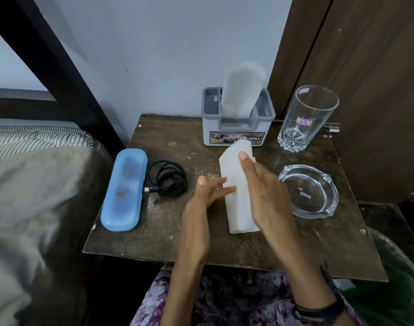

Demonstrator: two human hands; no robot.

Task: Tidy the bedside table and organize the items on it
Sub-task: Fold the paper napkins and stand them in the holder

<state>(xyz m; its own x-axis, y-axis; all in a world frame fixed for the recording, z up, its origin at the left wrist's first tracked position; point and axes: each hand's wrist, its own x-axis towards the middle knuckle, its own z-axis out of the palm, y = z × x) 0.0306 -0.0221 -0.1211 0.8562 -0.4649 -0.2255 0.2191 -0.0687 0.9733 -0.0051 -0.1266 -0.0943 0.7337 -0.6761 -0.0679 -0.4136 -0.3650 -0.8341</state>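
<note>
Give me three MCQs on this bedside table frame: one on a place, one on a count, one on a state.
1. Where does the coiled black cable lie?
A. inside the ashtray
B. between the blue case and the hands
C. on the bed

2. How many clear glass items stand on the table?
A. one
B. two
C. four

3. What state is the tall glass in?
A. upright and empty
B. tipped on its side
C. full of water

Answers:
1 B: the cable sits just right of the blue case, left of the left hand.
2 B: only the tall glass and the ashtray are glass.
3 A: it stands on its base and nothing shows inside.
</note>
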